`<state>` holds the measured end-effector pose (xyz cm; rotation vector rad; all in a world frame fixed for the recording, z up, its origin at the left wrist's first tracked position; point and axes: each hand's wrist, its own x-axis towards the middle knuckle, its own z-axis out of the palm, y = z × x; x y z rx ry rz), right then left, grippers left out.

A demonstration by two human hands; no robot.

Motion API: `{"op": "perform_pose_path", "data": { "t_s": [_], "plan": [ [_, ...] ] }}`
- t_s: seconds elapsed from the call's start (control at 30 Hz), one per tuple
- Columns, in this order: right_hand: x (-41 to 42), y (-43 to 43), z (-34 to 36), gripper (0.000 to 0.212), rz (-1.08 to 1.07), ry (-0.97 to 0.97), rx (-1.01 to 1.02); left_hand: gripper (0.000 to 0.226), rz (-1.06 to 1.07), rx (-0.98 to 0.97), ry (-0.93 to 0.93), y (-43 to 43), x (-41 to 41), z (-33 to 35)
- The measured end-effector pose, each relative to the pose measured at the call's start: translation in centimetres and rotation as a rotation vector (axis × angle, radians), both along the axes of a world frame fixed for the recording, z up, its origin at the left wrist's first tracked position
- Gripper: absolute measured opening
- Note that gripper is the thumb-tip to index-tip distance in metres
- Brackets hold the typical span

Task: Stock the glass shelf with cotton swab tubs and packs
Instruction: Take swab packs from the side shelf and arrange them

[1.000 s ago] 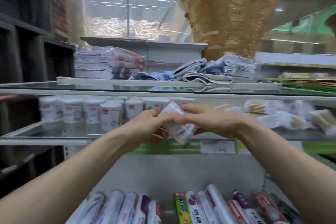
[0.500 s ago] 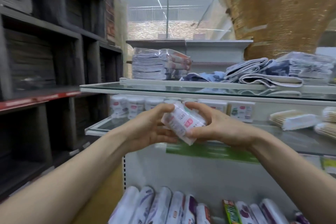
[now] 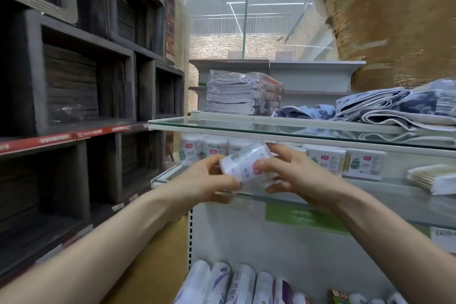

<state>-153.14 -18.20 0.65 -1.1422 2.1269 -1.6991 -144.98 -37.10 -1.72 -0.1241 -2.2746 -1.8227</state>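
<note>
Both hands hold one white cotton swab tub [image 3: 243, 164] with a pink label, tilted, just in front of the lower glass shelf [image 3: 385, 189]. My left hand [image 3: 207, 181] grips its left end and my right hand [image 3: 286, 173] pinches its right side. Behind it on the shelf stand several similar white tubs [image 3: 197, 149]. Boxed swab packs [image 3: 365, 163] stand further right, and flat swab packs [image 3: 431, 179] lie at the far right.
An upper glass shelf [image 3: 222, 124] carries a wrapped stack of folded cloths [image 3: 237, 94] and loose blue-patterned cloths [image 3: 394, 106]. Dark wooden cubby shelving [image 3: 74, 86] fills the left. Toothpaste tubes [image 3: 234, 284] lie on the bottom shelf.
My view has swung left, bringing the dark cubby shelving into sight. The tub stays held in both hands and has turned slightly; the hands sit near the shelf's left end.
</note>
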Motion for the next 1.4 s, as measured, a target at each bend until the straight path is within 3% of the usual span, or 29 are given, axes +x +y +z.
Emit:
{"op": "perform_pose_path", "data": {
  "t_s": [0.1,0.17,0.2,0.27,0.37,0.5,0.7,0.87,1.07,1.2,1.4],
  "plan": [
    [-0.3,-0.9,-0.1,0.053,-0.047,0.041,0.014,0.048,0.119,-0.35,0.045,0.0,0.2,0.2],
    [-0.4,-1.7,-0.2,0.058,-0.06,0.035,-0.001,0.045,0.154,-0.443,0.049,-0.2,0.1,0.4],
    [-0.3,-2.1,-0.2,0.051,-0.06,0.027,-0.022,0.043,0.164,-0.456,0.046,-0.3,0.0,0.4],
    [0.0,-3.0,-0.2,0.031,-0.047,0.025,-0.049,0.04,0.174,-0.454,0.043,-0.8,-0.2,0.5],
    [0.0,-4.5,-0.5,0.022,-0.049,0.065,-0.048,0.041,0.188,-0.473,0.035,-1.7,-0.4,0.6],
    [0.2,-6.5,-0.4,0.025,-0.059,0.045,-0.086,0.034,0.222,-0.477,0.03,-2.7,-0.4,0.9],
    [-0.4,-9.7,-0.2,0.028,-0.126,0.09,0.016,0.036,0.278,-0.461,-0.02,-4.7,-1.1,0.9],
    [-0.7,-11.8,-0.9,0.025,-0.128,0.112,0.049,0.019,0.24,-0.532,-0.099,-6.7,-1.2,1.2],
    [-1.3,-14.2,-1.5,0.027,-0.159,0.137,0.16,0.03,0.301,-0.572,-0.109,-8.5,-1.4,1.2],
    [-1.6,-15.8,-2.2,0.04,-0.177,0.14,0.227,0.028,0.318,-0.577,-0.117,-9.8,-1.7,1.0],
    [-1.8,-17.4,-2.6,0.038,-0.2,0.138,0.227,0.035,0.324,-0.492,-0.134,-11.9,-2.5,0.7]
  ]
}}
